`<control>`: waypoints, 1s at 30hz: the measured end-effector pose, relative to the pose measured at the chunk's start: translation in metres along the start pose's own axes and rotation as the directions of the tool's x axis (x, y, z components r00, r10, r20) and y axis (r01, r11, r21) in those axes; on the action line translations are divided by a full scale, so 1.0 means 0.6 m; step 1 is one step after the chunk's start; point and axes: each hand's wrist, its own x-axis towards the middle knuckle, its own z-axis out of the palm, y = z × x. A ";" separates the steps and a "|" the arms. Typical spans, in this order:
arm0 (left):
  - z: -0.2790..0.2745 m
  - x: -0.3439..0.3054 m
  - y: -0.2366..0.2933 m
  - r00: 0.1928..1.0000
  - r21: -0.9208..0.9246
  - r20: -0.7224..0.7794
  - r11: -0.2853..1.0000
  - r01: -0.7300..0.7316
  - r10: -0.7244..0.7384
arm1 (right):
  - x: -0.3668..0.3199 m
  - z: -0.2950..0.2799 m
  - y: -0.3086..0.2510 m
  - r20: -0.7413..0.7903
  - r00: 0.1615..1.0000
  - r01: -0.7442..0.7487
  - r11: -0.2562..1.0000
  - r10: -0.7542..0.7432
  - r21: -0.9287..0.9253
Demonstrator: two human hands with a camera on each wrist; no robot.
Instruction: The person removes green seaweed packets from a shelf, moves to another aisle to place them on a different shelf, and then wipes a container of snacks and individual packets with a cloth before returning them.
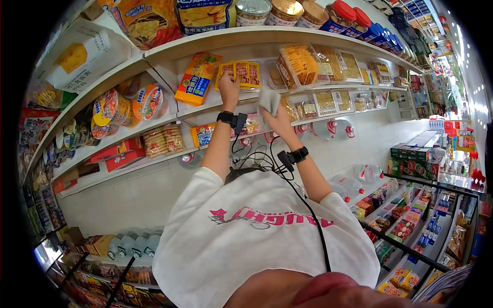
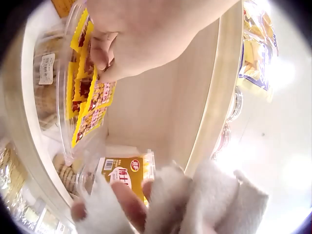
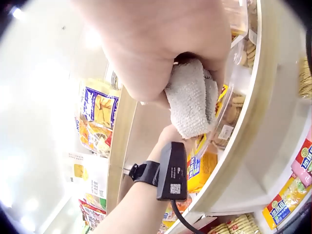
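Note:
Small yellow packets (image 1: 249, 75) (image 2: 91, 105) lie in a clear plastic tray on the upper shelf. My left hand (image 1: 229, 88) (image 2: 141, 39) is over them, its thumb and curled fingers pinching at a packet's edge; the fingertips are partly hidden. To the right, my right hand (image 1: 279, 122) (image 3: 161, 44) grips a folded grey-white cloth (image 1: 269, 101) (image 2: 168, 200) (image 3: 187, 100) in front of the shelf edge. The cloth hangs from the fingers, apart from the packets in the left wrist view.
An orange-yellow bag (image 1: 197, 79) stands left of the tray. Boxed orange snacks (image 1: 299, 65) and clear biscuit packs are to the right. Jars (image 1: 285, 11) and large bags line the shelf above. Cup noodles (image 1: 149, 101) sit at the left, water bottles (image 1: 324, 129) below.

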 end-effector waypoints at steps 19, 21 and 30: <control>0.111 -0.068 0.195 0.924 -0.204 0.284 0.958 -0.201 0.255 | -0.025 -0.179 0.060 -0.200 0.978 -0.010 0.975 0.055 0.220; 0.132 -0.079 0.221 0.908 -0.173 0.275 0.946 -0.275 0.315 | -0.012 -0.209 0.071 -0.218 0.971 -0.038 0.967 0.095 0.252; 0.224 -0.074 0.271 0.785 0.221 0.376 0.775 -0.593 0.493 | 0.045 -0.315 0.063 -0.310 0.945 0.107 0.800 0.103 0.590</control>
